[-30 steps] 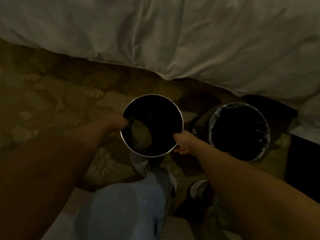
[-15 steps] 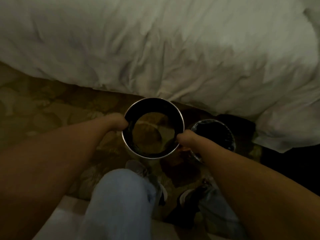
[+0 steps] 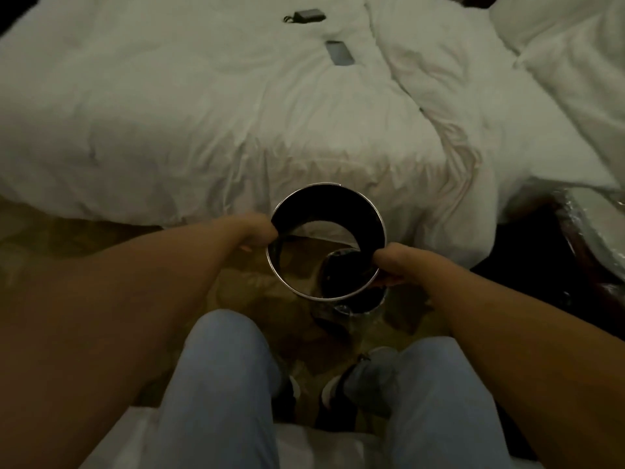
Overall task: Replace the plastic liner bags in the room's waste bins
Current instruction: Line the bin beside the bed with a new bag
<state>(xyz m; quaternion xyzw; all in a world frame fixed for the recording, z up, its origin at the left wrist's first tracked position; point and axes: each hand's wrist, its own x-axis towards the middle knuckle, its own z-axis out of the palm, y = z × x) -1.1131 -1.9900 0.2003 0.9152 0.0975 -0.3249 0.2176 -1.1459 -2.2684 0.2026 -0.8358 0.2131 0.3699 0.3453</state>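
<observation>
The left hand (image 3: 258,231) grips the left edge of the round, bottomless metal bin sleeve with a chrome rim and dark inner wall (image 3: 338,206), fingers curled round the rim. The right hand (image 3: 389,265) grips the opposite edge in the same manner. The sleeve is held off the floor, tilted toward the bed, so that carpet and bedding show through its open bottom.

Directly below the sleeve, toward its right side, the dark inner waste bin lined with a plastic bag (image 3: 358,301) stands on the patterned brown carpet (image 3: 50,228). Beyond the sleeve lies the crumpled white duvet (image 3: 169,113), carrying a small flat grey device (image 3: 339,53) and a dark adapter with a cord (image 3: 306,14). To the right of the sleeve, a clear plastic-wrapped object (image 3: 595,238) is partly in view; its kind cannot be determined.

Hazards, as judged from this position: the sleeve is gripped only at two rim points and could rotate or slip. If lowered off-centre, its lower edge could catch the liner and tear it, or tip the inner bin. Low light impairs alignment.
</observation>
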